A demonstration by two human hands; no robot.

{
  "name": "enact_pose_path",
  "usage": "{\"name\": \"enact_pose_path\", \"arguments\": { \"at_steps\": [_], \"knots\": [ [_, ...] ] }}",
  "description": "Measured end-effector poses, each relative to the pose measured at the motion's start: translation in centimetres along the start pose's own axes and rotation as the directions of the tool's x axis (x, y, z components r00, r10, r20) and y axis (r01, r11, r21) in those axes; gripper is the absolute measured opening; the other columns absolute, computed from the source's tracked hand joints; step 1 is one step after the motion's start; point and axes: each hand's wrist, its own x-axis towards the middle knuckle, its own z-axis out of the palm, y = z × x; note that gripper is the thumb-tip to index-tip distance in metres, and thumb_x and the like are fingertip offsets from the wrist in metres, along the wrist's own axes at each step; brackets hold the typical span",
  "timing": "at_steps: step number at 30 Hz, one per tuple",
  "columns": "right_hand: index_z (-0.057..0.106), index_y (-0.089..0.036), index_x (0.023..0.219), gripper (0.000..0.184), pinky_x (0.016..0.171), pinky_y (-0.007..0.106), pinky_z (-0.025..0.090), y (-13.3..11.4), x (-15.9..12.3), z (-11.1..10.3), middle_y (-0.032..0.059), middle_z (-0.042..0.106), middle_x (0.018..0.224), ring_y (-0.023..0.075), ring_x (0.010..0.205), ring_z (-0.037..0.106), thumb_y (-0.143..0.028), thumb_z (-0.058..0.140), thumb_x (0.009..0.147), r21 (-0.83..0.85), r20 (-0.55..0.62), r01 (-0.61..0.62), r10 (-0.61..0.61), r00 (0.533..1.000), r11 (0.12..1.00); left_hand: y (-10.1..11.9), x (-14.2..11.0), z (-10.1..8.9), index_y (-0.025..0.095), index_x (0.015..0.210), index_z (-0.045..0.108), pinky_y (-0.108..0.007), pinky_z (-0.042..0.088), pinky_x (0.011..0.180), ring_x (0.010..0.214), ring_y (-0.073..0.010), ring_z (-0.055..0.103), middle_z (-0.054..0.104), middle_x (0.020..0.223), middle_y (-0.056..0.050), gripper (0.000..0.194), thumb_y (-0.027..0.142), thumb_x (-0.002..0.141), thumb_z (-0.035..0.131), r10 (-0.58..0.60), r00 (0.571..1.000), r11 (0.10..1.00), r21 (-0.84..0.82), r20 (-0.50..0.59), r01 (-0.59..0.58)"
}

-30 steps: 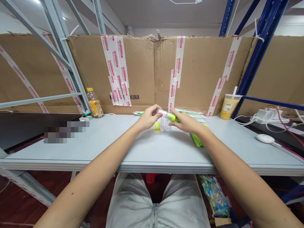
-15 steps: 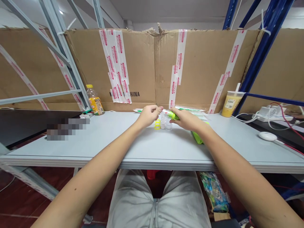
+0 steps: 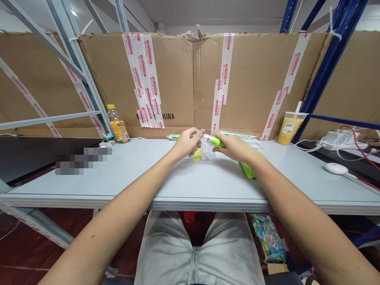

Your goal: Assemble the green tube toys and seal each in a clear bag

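My left hand [image 3: 187,143] and my right hand [image 3: 234,147] meet over the middle of the grey table [image 3: 190,182]. Together they grip a small tube with a green end and a clear cap [image 3: 213,140]: the right hand holds the green end, the left pinches the clear tip. Just below it stand two small clear bottles [image 3: 207,152] beside yellow rings [image 3: 196,155]. A green pouch [image 3: 247,170] lies under my right wrist.
A taped cardboard wall [image 3: 190,83] backs the table. A yellow drink bottle [image 3: 117,125] stands at the left rear, a cup with a straw [image 3: 289,126] at the right rear. A white mouse [image 3: 336,168] and a power strip with cables [image 3: 337,140] lie far right.
The view has shifted slightly. My hands stay together on the tube, with the left fingers closing further over its clear tip.
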Motion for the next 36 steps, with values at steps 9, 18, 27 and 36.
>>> {"name": "enact_pose_path", "arguments": {
  "at_steps": [9, 18, 27, 36],
  "knots": [
    [0.055, -0.026, 0.124, 0.043, 0.073, 0.028, 0.045, 0.5, -0.1, -0.8, 0.0033, 0.065, 0.102, 0.0173, 0.081, 0.059, -0.044, 0.065, 0.087, 0.376, 0.116, 0.104, -0.158, 0.981, 0.921, 0.5, -0.1, 0.2, 0.018, 0.083, 0.050, -0.020, 0.033, 0.039, 0.045, -0.0056, 0.041, 0.049, 0.061, 0.005, 0.046, 0.059, 0.077, 0.071, 0.111, 0.982, 0.987, -0.134, 0.154, -0.090],
    [0.060, -0.023, 0.118, 0.039, 0.067, 0.028, 0.043, 0.6, 0.1, -1.4, 0.0036, 0.068, 0.092, 0.0200, 0.078, 0.061, -0.045, 0.065, 0.086, 0.196, 0.113, 0.022, -0.045, 0.993, 0.980, 0.9, -0.3, 0.8, 0.020, 0.085, 0.048, -0.021, 0.034, 0.038, 0.040, -0.0064, 0.043, 0.049, 0.060, 0.006, 0.034, 0.045, 0.081, 0.070, 0.117, 0.988, 0.991, -0.073, 0.097, -0.110],
    [0.054, -0.014, 0.117, 0.035, 0.072, 0.033, 0.039, -4.0, 0.5, 1.2, 0.0175, 0.069, 0.107, 0.0289, 0.095, 0.063, -0.042, 0.047, 0.099, -0.425, -0.301, -0.070, -0.068, 0.951, 0.903, 1.5, 0.3, 0.7, 0.022, 0.068, 0.038, -0.020, 0.019, 0.038, 0.038, -0.0061, 0.027, 0.038, 0.047, 0.008, 0.034, 0.043, 0.088, 0.056, -0.042, 0.960, 0.992, -0.126, -0.277, 0.007],
    [0.051, -0.017, 0.116, 0.026, 0.066, 0.034, 0.041, -5.7, 0.7, 1.5, 0.0171, 0.072, 0.091, 0.0302, 0.079, 0.068, -0.029, 0.048, 0.093, -0.356, -0.182, -0.248, 0.193, 0.964, 0.901, 0.8, 0.4, 0.5, 0.021, 0.059, 0.033, -0.027, 0.023, 0.048, 0.051, -0.0103, 0.030, 0.031, 0.053, 0.004, 0.044, 0.045, 0.093, 0.048, 0.231, 0.898, 0.965, 0.206, -0.375, -0.162]
  ]
}}
